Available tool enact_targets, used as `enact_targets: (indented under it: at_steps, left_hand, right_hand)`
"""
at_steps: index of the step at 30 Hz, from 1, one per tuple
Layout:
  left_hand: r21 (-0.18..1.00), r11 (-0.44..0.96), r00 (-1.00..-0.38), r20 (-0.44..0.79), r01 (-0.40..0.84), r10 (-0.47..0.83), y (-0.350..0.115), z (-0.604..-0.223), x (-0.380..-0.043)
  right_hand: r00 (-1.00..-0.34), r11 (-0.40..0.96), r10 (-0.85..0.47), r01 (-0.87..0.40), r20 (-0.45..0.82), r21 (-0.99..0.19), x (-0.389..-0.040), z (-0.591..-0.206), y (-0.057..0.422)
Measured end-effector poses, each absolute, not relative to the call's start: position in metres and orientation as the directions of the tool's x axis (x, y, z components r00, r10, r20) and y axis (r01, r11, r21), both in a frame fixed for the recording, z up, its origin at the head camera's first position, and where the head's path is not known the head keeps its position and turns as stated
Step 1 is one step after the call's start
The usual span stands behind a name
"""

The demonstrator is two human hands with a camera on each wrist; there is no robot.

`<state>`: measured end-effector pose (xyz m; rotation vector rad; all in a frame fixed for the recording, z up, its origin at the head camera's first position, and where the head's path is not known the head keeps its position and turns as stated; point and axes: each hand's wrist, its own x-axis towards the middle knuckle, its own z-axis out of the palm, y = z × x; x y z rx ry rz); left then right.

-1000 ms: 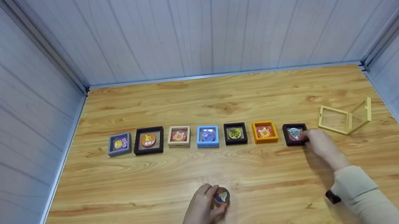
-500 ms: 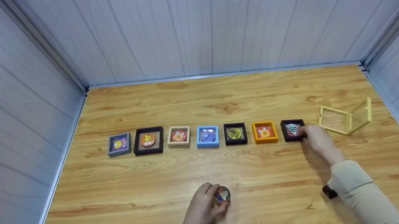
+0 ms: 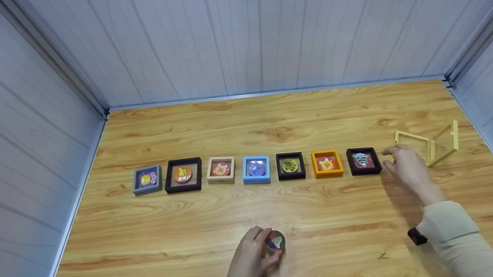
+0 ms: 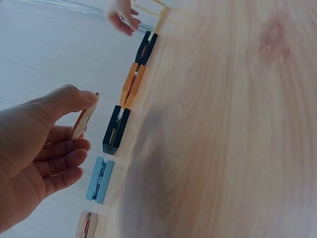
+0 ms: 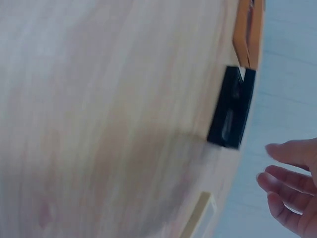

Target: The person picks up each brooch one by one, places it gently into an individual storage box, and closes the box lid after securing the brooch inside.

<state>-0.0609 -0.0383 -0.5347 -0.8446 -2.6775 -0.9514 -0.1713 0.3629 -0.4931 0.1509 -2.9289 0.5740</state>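
Note:
Between thumb and index finger, my left hand (image 3: 247, 258) pinches a round badge (image 3: 276, 241) by its edges above the near middle of the table. The left wrist view shows this badge (image 4: 85, 119) nearly edge-on. My right hand (image 3: 407, 166), its fingers loosely bent and holding nothing, hovers just right of a black display frame (image 3: 363, 160) with a red and green badge inside. Partly behind that hand stands a pale yellow frame (image 3: 442, 143), hinged wide apart. In the right wrist view, the fingers (image 5: 282, 186) are apart from the black frame.
Left of that black frame runs a row of closed frames with badges: orange (image 3: 327, 163), black (image 3: 290, 166), light blue (image 3: 256, 169), beige (image 3: 221, 169), large black (image 3: 183, 175) and grey (image 3: 147, 180). Panel walls (image 3: 232, 30) enclose the wooden table (image 3: 170, 244) at back and sides.
My right hand first slid the rightmost black frame slightly away and into the row. It then let go and moved right, toward the yellow frame. The left hand stays nearly still.

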Motion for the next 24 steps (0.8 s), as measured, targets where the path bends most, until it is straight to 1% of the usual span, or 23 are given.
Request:
enact_targets:
  at_steps: [6,14,16,24]
  left_hand:
    - [0.52,0.635,-0.821,0.349,0.571,0.452,-0.038,-0.534,-0.06]
    - [0.507,0.638,-0.815,0.362,0.579,0.453,-0.038,-0.534,-0.061]
    - [0.508,0.637,-0.815,0.362,0.58,0.453,-0.039,-0.533,-0.061]
    - [0.52,0.636,-0.822,0.35,0.57,0.45,-0.038,-0.532,-0.061]
  right_hand:
    - [-0.965,0.935,0.036,-0.06,0.261,-0.35,-0.168,-0.482,0.379]
    - [-0.943,0.936,0.176,0.07,0.284,-0.346,-0.164,-0.467,0.401]
    - [-0.936,0.929,0.216,0.11,0.278,-0.354,-0.163,-0.465,0.406]
    - [-0.896,0.866,0.409,0.323,0.171,-0.382,-0.164,-0.453,0.426]
